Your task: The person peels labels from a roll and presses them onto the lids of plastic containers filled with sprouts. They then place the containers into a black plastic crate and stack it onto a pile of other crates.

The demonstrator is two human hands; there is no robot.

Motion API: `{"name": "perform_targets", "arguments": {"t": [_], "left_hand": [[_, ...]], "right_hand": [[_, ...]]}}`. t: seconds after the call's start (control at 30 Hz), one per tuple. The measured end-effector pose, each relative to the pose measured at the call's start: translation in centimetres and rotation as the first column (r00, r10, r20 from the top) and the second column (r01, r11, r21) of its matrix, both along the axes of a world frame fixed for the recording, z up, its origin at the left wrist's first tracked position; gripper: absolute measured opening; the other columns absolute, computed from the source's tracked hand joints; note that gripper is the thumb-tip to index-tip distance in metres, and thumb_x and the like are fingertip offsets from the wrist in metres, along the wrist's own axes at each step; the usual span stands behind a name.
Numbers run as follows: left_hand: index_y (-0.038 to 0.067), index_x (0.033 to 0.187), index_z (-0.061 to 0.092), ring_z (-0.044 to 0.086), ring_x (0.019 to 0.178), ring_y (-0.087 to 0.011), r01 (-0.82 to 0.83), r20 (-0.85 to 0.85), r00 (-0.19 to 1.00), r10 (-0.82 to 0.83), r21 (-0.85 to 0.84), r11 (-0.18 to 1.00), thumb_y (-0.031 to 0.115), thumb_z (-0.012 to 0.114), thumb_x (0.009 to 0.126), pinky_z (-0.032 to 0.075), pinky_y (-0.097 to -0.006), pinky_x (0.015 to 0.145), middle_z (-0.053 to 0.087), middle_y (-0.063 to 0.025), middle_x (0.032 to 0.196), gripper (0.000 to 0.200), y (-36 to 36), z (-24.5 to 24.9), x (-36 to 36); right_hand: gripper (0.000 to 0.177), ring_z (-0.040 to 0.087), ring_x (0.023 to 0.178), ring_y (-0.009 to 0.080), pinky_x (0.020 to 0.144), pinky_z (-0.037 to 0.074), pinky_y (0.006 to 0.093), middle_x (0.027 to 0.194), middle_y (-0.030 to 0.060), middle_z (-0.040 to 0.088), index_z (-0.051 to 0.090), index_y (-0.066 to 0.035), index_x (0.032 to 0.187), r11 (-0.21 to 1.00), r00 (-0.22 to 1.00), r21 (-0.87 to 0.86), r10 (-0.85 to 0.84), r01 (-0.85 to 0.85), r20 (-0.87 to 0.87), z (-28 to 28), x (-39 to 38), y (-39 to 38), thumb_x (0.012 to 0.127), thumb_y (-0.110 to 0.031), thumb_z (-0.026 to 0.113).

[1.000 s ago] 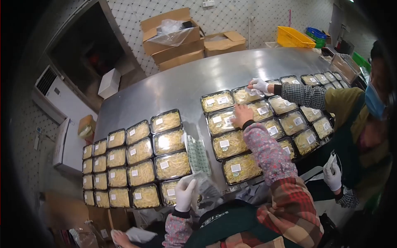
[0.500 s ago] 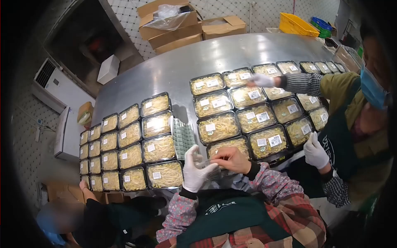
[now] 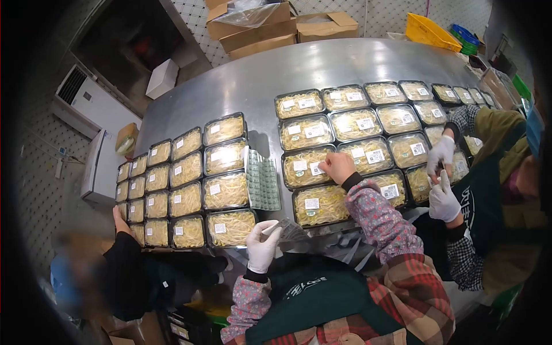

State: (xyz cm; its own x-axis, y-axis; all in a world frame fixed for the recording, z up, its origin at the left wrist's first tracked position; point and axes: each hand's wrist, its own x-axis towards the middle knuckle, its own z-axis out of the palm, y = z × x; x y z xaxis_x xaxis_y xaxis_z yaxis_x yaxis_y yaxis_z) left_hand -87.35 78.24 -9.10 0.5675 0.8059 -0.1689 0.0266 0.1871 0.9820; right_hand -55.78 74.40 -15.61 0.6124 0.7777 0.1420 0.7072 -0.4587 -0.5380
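Observation:
My left hand [image 3: 263, 246], in a white glove, is closed on a strip of label backing [image 3: 292, 230] at the table's front edge. My bare right hand [image 3: 339, 168] reaches over the lid of a black tray of bean sprouts [image 3: 302, 177]. Its fingers are pinched together at the edge of a white label [image 3: 316, 168] on that lid. Below it, a nearer sprout tray [image 3: 322, 214] bears one white label. Beside my left hand lies a sheet of green printed stickers [image 3: 263, 183], partly against the left group of trays [image 3: 226, 192].
Rows of packed sprout trays [image 3: 355, 125] cover the right of the metal table [image 3: 259, 75]. A co-worker's gloved hands [image 3: 443, 178] are together at the right; another person's hand [image 3: 121, 221] touches the left trays. Cardboard boxes [image 3: 259, 34] and a yellow crate [image 3: 431, 33] stand behind.
My right hand has moved from beside my left hand up and right onto a tray lid. My left hand has lowered slightly with the strip. The co-worker's hands have come together.

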Motion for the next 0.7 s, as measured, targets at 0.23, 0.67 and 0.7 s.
{"name": "perform_targets", "arguments": {"t": [0.23, 0.67, 0.7], "left_hand": [[0.0, 0.099, 0.063, 0.056, 0.069, -0.0036, 0.066, -0.036, 0.997, -0.064, 0.083, 0.994, 0.01, 0.062, 0.089, 0.045, -0.0184, 0.059, 0.063, 0.0001, 0.082, 0.013, 0.5, 0.3, 0.9], [-0.001, 0.121, 0.053, 0.057, 0.103, -0.015, 0.276, -0.115, 0.959, -0.259, 0.161, 0.948, 0.012, 0.075, 0.078, 0.047, -0.0281, 0.088, 0.058, -0.0095, 0.114, 0.049, -1.6, 2.6, 6.5], [-0.001, 0.121, 0.055, 0.058, 0.102, -0.0135, 0.25, -0.056, 0.968, -0.244, 0.154, 0.956, 0.008, 0.073, 0.078, 0.047, -0.0269, 0.088, 0.061, -0.008, 0.113, 0.047, -2.3, 1.3, 7.2]], "right_hand": [[0.029, 0.064, 0.063, 0.025, 0.058, 0.05, 0.0357, 0.067, 0.0117, 0.064, 0.066, -0.004, 0.08, 0.989, 0.985, 0.082, 0.129, -0.12, -0.111, 6.1, -0.4, -2.6, 0.078, -0.033, 0.07], [0.007, 0.056, 0.067, 0.0099, 0.059, 0.042, 0.0245, 0.073, 0.004, 0.064, 0.069, -0.001, 0.083, 0.832, 0.712, 0.485, 0.512, -0.27, -0.48, 8.6, -7.8, -6.7, 0.079, -0.006, 0.071], [0.007, 0.055, 0.064, 0.0103, 0.059, 0.044, 0.0246, 0.072, 0.0042, 0.062, 0.069, -0.002, 0.082, 0.827, 0.815, 0.523, 0.441, -0.205, -0.377, 9.3, -6.7, -6.8, 0.079, -0.009, 0.07]]}}
